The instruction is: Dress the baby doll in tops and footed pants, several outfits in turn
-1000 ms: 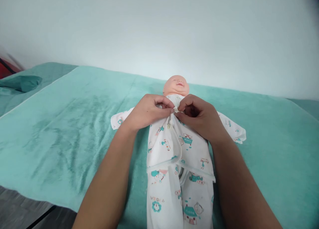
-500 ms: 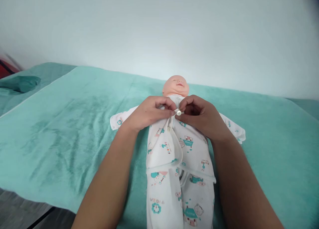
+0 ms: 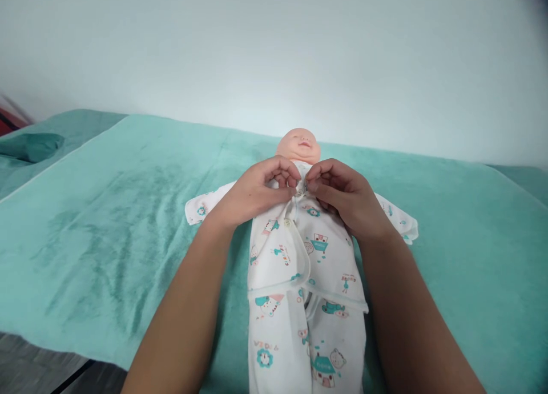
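A baby doll (image 3: pixel 298 144) lies on its back, head away from me, in a white printed baby shirt (image 3: pixel 278 268) and matching trousers (image 3: pixel 278 377). My left hand (image 3: pixel 259 193) is closed at the upper chest, thumb and fingertips on the shirt's front edge. Opposite it, my right hand (image 3: pixel 346 194) pinches the other side of the shirt's opening. Between the fingertips a small round fastener (image 3: pixel 299 192) partly shows. Lower on the front, another fastener (image 3: pixel 287 222) is visible. The fingers hide much of the collar area.
A green plush cloth (image 3: pixel 128 222) spreads under the doll, with some wrinkles on the left. Behind it rises a pale wall (image 3: pixel 274 57). Bunched green fabric (image 3: pixel 36 145) lies at the far left, near a red item (image 3: pixel 11 121). Grey floor (image 3: pixel 29 365) shows at lower left.
The fingers of both hands have shifted slightly at the chest fastening, and the fastener that faced me plainly is now partly covered. The whole view has moved a little.
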Demonstrator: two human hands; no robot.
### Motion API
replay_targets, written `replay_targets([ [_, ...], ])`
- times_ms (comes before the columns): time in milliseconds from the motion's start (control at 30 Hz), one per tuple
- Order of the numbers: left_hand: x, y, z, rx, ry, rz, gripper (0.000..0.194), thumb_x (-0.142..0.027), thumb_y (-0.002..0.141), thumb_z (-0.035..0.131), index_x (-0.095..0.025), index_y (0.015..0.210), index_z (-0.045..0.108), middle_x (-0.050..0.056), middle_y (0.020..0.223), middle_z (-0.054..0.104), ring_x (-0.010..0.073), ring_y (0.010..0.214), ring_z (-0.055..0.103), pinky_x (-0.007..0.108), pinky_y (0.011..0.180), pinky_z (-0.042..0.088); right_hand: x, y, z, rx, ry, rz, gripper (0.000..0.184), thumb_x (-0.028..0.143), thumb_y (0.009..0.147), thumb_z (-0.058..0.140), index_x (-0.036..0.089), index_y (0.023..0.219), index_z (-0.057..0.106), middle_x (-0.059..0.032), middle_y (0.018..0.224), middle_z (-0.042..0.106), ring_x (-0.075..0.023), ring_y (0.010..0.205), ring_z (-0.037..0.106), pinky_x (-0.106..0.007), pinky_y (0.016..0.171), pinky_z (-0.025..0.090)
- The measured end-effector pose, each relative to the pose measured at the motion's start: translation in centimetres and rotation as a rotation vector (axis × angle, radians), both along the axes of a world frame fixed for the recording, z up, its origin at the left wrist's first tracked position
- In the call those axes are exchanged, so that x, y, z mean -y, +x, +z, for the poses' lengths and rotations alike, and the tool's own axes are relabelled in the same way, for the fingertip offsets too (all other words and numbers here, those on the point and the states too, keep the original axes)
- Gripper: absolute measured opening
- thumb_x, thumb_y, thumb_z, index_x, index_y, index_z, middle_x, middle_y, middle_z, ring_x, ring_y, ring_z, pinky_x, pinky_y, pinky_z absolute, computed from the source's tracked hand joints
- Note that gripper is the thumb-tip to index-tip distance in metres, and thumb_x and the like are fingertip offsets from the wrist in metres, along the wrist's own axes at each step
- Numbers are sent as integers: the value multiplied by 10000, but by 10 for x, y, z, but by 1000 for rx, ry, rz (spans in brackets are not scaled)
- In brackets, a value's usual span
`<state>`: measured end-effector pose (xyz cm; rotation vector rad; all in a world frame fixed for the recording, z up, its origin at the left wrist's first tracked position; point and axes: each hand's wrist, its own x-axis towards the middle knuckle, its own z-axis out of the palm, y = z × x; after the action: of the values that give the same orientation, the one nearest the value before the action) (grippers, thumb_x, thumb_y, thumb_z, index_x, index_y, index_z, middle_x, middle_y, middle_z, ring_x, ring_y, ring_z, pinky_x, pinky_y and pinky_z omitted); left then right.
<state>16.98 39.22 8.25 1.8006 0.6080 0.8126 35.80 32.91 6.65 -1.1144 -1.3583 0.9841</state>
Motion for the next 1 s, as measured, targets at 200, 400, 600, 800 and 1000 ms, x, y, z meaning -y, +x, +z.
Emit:
replay_targets([
  [200, 1, -1, 4, -76, 54, 7, 143, -203, 833, 594, -190, 897, 722, 27, 934, 665, 151, 864, 592, 294, 810, 467, 0, -4, 3, 32, -19, -88, 149, 337, 844, 705, 212, 854, 624, 55, 629, 488, -76, 514, 410, -221, 464, 295],
  [400, -4, 3, -7, -105, 193, 118, 253, -192, 859, 560, -223, 1022, 751, 48, 1089, 641, 167, 977, 624, 315, 923, 485, -2, -5, 2, 39, -14, -116, 173, 362, 842, 707, 218, 875, 617, 59, 617, 495, -75, 501, 412, -222, 465, 301],
  [600, -10, 6, -16, -55, 342, 68, 312, -135, 881, 514, -239, 1090, 720, 66, 1397, 572, 201, 1342, 505, 372, 1164, 362, 0, -9, 5, 139, 3, -151, 172, 377, 867, 675, 221, 886, 605, 60, 615, 488, -89, 525, 428, -236, 499, 326],
  [800, -10, 5, -17, -47, 320, 93, 240, -132, 891, 511, -216, 999, 708, 55, 1291, 683, 203, 1244, 598, 409, 1104, 430, 32, -8, 40, 653, -144, 11, 388, 504, 880, 650, 207, 663, 524, 29, 605, 523, -104, 531, 423, -270, 485, 289],
  [1000, -12, 6, -23, -62, 389, 122, 294, -158, 925, 489, -229, 1072, 734, 64, 1255, 695, 199, 1206, 614, 389, 1093, 429, 65, -14, 51, 1046, -209, 67, 310, 415, 782, 766, 231, 639, 560, 16, 592, 581, -125, 485, 447, -296, 459, 245],
])
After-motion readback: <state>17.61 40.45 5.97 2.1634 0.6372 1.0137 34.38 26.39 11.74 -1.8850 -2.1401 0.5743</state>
